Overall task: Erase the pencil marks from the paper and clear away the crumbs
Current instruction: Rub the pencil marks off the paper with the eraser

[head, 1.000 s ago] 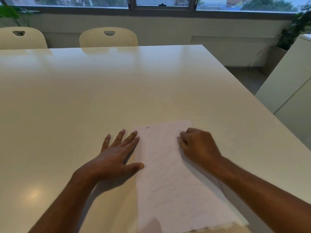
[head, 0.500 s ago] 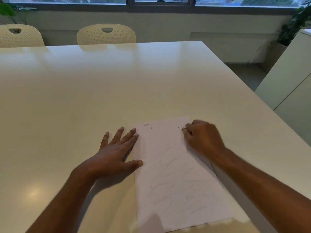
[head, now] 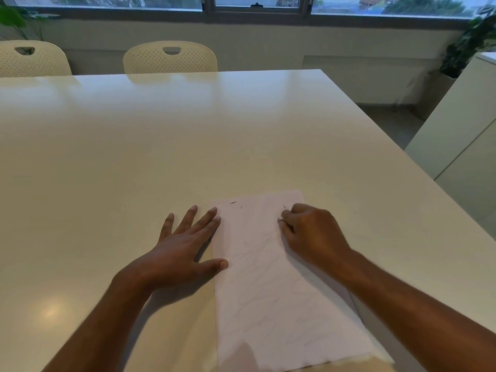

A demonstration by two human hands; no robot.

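Note:
A white sheet of paper lies on the table in front of me, covered with faint pencil scribbles. A few dark eraser crumbs lie near its far edge. My right hand rests on the sheet's far right part, fingers curled tight around a small eraser; only a tip shows at the fingertips, pressed on the paper. My left hand lies flat with spread fingers, mostly on the table, its thumb and two fingertips touching the paper's left edge.
The big white table stretches far ahead and to the left. Two cream chairs stand at its far side under the window. A white cabinet stands right of the table, with a potted plant behind it.
My right hand slid away to the far right across the paper and has come back toward me and to the left. My left hand has stayed put on the paper's edge.

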